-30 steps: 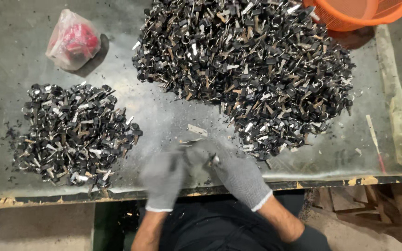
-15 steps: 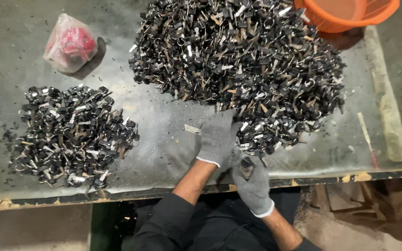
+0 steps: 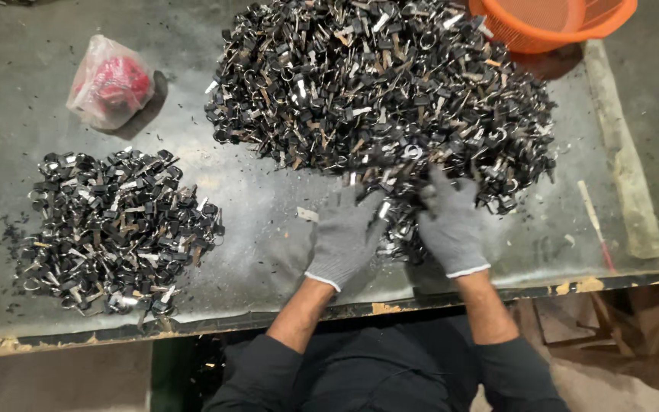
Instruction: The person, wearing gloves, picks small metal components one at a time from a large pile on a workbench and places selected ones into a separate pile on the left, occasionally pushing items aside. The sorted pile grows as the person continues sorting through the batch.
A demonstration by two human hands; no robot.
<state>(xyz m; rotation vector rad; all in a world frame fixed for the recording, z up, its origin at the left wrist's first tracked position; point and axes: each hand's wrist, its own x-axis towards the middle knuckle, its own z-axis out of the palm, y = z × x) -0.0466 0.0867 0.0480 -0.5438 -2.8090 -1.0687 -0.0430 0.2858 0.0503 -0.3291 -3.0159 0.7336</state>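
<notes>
Gloved left hand [image 3: 345, 233] & right hand [image 3: 449, 221], fingers spread, rake keys from big pile [image 3: 383, 84] just beyond fingertips; sorted heap [image 3: 112, 229] w/ apart on worktop [image 3: 253, 198].

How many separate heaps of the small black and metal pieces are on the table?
2. The large heap lies at the top centre, where the left hand and right hand reach into its near edge. The small heap lies at the left.

Two grey-gloved hands reach forward side by side, palms down: the left hand [image 3: 347, 233] with fingers [image 3: 360, 200] spread, the right hand [image 3: 450, 221] with fingers loosely curled, dark sleeves pushed up bare forearms.
</notes>
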